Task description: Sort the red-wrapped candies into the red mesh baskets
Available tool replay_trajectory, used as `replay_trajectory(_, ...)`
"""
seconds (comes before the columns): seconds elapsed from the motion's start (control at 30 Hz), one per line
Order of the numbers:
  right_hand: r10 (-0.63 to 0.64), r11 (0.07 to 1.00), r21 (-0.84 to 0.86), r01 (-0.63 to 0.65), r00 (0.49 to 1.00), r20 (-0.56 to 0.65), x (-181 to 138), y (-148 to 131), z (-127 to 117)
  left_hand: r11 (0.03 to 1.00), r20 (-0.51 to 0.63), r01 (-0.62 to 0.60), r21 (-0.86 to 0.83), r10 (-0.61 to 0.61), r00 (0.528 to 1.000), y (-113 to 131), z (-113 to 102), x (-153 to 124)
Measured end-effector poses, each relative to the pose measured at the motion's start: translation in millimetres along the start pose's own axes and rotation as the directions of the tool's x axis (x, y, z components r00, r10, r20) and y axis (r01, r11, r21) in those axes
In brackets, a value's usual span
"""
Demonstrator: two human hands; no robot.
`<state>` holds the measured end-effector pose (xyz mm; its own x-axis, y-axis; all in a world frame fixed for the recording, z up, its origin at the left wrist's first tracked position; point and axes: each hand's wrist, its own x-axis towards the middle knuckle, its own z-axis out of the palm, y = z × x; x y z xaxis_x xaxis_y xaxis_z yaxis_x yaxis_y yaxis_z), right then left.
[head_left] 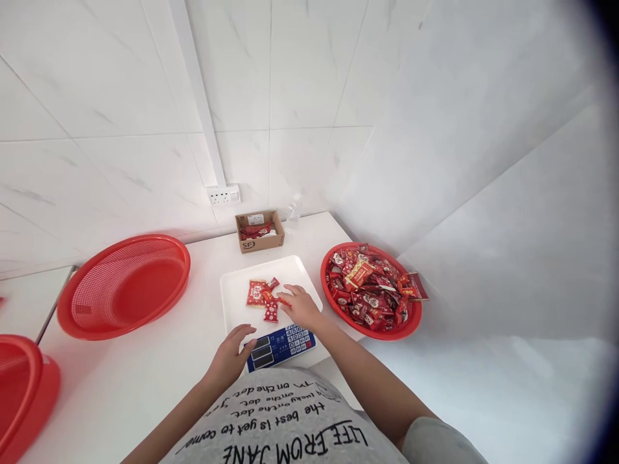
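A white scale [236, 309] with a blue keypad panel [280, 346] stands on the table in front of me. Several red candy packets [264, 298] lie on its platform. My right hand [300, 306] rests on the platform, its fingertips pinched on a small red candy [283, 301] beside the pile. My left hand [231, 356] lies at the scale's near left corner with curled fingers touching the edge by the display; nothing shows in it.
A red basket [409, 322] full of red candy packets sits right of the scale. An empty red mesh basket [120, 287] lies to the left, stacked red baskets [22, 393] at far left. A cardboard box [260, 232] and clear bottle [293, 212] stand by the wall.
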<state>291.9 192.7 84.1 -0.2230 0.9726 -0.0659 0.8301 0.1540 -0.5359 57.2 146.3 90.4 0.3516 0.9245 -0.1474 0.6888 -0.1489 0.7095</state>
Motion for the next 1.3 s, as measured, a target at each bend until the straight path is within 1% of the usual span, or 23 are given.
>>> replay_trajectory(0.07,-0.030,0.995,-0.092,0.034,0.998,0.048,1,-8,5,1.000,-0.004,-0.011,-0.001,0.011,1.000,0,1,1)
replay_trajectory(0.13,-0.022,0.987,-0.155,0.039,0.994,0.110,3,-15,8,1.000,-0.010,-0.022,-0.001,0.022,1.000,1,1,2)
replay_trajectory(0.23,-0.016,0.979,-0.195,0.051,0.984,0.178,6,-17,10,0.999,-0.014,-0.033,-0.002,0.033,0.999,1,2,3)
replay_trajectory(0.3,-0.031,0.978,-0.197,0.068,0.982,0.187,6,-15,11,0.999,-0.020,-0.041,-0.005,0.041,0.999,1,2,2)
replay_trajectory(0.37,-0.029,0.977,-0.202,0.064,0.984,0.175,6,-11,12,0.999,-0.030,-0.047,-0.007,0.047,0.998,-1,2,2)
replay_trajectory(0.53,0.038,0.977,-0.213,-0.017,0.995,0.094,5,-10,10,0.999,-0.025,-0.045,-0.004,0.045,0.999,-3,2,1)
replay_trajectory(0.6,0.003,0.981,-0.192,0.017,0.995,0.099,4,-12,9,0.999,-0.023,-0.045,-0.004,0.045,0.999,-3,2,1)
replay_trajectory(0.67,-0.055,0.982,-0.170,0.077,0.990,0.130,2,-14,10,0.999,-0.021,-0.052,-0.003,0.052,0.998,-2,2,1)
replay_trajectory(0.73,-0.081,0.981,-0.162,0.107,0.984,0.161,1,-14,12,0.998,-0.015,-0.059,0.000,0.059,0.998,0,1,1)
replay_trajectory(0.8,-0.058,0.982,-0.166,0.086,0.985,0.166,1,-11,15,0.999,-0.005,-0.054,0.005,0.054,0.999,1,0,1)
replay_trajectory(0.9,-0.016,0.984,-0.173,0.037,0.993,0.121,0,-4,18,0.999,0.004,-0.035,0.006,0.035,0.999,1,-1,1)
replay_trajectory(1.0,-0.022,0.984,-0.172,0.036,0.996,0.081,-3,-1,17,1.000,0.000,-0.030,0.004,0.030,1.000,0,0,0)
replay_trajectory(1.07,-0.048,0.984,-0.169,0.059,0.996,0.073,-7,-4,17,0.999,-0.004,-0.035,0.002,0.035,0.999,-1,1,0)
replay_trajectory(1.23,-0.193,0.963,-0.180,0.201,0.979,0.061,-19,-15,22,0.998,-0.007,-0.059,-0.009,0.059,0.998,-2,2,1)
replay_trajectory(1.3,-0.198,0.961,-0.191,0.201,0.980,0.037,-19,-17,25,0.998,-0.007,-0.064,-0.010,0.064,0.998,-2,3,2)
